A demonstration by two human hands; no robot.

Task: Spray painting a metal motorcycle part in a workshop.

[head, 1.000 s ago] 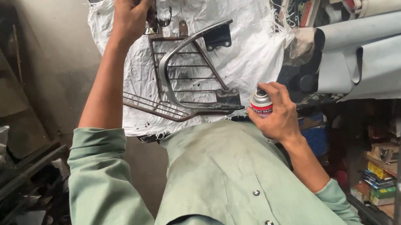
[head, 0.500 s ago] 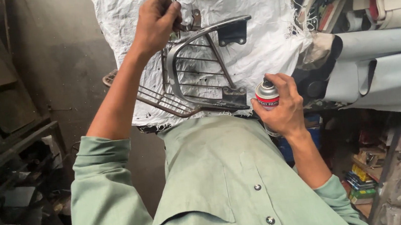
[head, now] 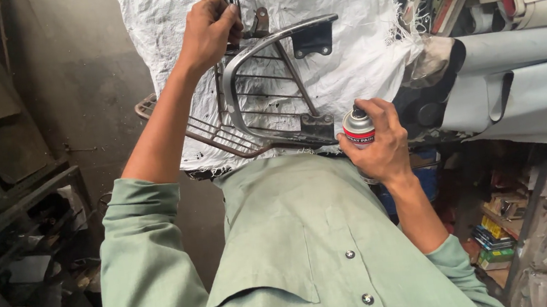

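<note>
Nearest, a green shirt [head: 285,260] fills the lower frame. Right of centre, the right hand [head: 381,145] grasps a spray paint can [head: 358,127], forefinger on its nozzle. Just beyond, a metal luggage rack [head: 274,92] rests against a white woven sack [head: 343,44]. Farther, the left hand [head: 207,35] is clenched on the rack's upper end. Grey panels [head: 523,80] lie far right.

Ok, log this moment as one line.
left hand: grips metal rack top | right hand: holds spray can aimed at rack | backdrop: white woven sheet
</note>
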